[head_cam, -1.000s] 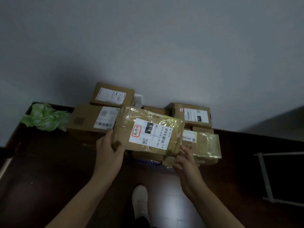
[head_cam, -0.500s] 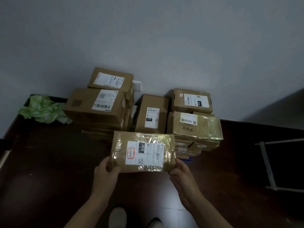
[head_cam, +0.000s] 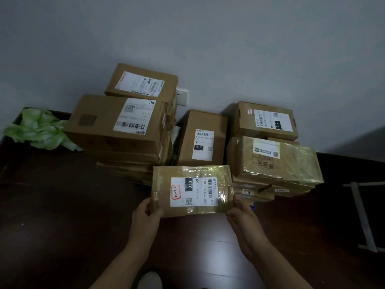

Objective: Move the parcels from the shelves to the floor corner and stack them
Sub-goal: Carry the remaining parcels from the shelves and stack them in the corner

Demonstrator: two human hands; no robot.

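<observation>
You have brought the taped parcel (head_cam: 192,190) down and towards you: a moment ago it was held up across the tops of the stacked boxes, and now it sits low in front of the upright box (head_cam: 203,138), label up. Your left hand (head_cam: 144,213) grips its left end with the thumb over the top edge, and your right hand (head_cam: 242,217) clasps the right end, so the hands are apart with the parcel between them. This looks like the placing step, at the front of the pile in the corner. Next, you probably need to settle it flat on the floor (head_cam: 62,205), or on a lower box, and square it against its neighbours before letting go. Whether the parcel's underside already touches the floor cannot be told. The flat boxes under the large box (head_cam: 118,122) and under the glossy-taped box (head_cam: 277,159) are mostly hidden, and the dim light blurs the small print
</observation>
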